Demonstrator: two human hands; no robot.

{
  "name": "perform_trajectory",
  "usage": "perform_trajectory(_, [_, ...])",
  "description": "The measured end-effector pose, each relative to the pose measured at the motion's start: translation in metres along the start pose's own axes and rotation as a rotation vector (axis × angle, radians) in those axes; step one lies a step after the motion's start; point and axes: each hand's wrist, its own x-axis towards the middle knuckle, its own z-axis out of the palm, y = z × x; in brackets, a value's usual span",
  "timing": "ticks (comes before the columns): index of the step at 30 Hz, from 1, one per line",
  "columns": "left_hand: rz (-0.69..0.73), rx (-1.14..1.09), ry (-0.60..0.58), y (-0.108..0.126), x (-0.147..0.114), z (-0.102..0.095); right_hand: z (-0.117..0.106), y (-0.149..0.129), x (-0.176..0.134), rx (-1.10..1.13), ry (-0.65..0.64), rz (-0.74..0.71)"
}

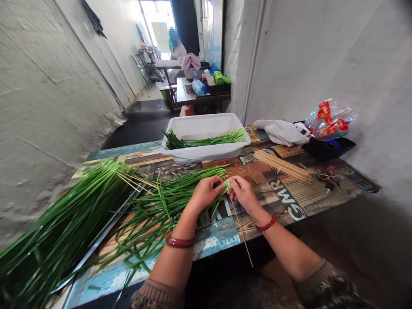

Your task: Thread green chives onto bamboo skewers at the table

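Observation:
Between my closed fingertips is a small bunch of garlic chives (227, 185), cut ends together. My left hand (207, 192) pinches the bunch from the left. My right hand (243, 194) closes on its end and on a thin bamboo skewer (240, 225), which slants down past the table's front edge. Whether the skewer's upper tip passes through the stems is hidden by my fingers. Loose chives (161, 201) spread over the table to the left of my hands. Farther left lies a thick pile of chives (64, 219), with several skewers (137, 181) across its near end.
Beyond my hands a white plastic tub (206, 155) holds more chives. Bare skewers (283, 168) lie to the right, near keys (328, 177). A pale cap (283, 132) and a plastic bag (330, 120) sit at the right rear. One person (178, 49) is in the background.

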Motion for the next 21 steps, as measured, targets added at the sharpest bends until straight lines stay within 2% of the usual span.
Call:
perform_trajectory(4, [-0.004, -0.023, 0.089, -0.002, 0.002, -0.001, 0.001, -0.003, -0.002, 0.059, -0.031, 0.033])
perform_trajectory(8, [-0.045, -0.031, 0.216, -0.002, 0.003, -0.005, 0.003, -0.007, -0.005, -0.012, -0.091, 0.061])
perform_trajectory(12, [-0.044, -0.045, 0.233, -0.001, 0.004, -0.005, 0.0, -0.01, -0.004, -0.018, -0.117, 0.032])
perform_trajectory(15, [-0.036, -0.145, 0.224, 0.0, 0.005, -0.004, -0.008, -0.021, 0.002, -0.078, -0.188, 0.005])
perform_trajectory(18, [-0.055, -0.276, 0.246, 0.003, 0.005, -0.006, -0.019, -0.039, 0.014, -0.204, -0.26, -0.058])
perform_trajectory(21, [-0.098, -0.412, 0.27, 0.006, 0.004, -0.011, -0.023, -0.054, 0.03, -0.375, -0.261, -0.238])
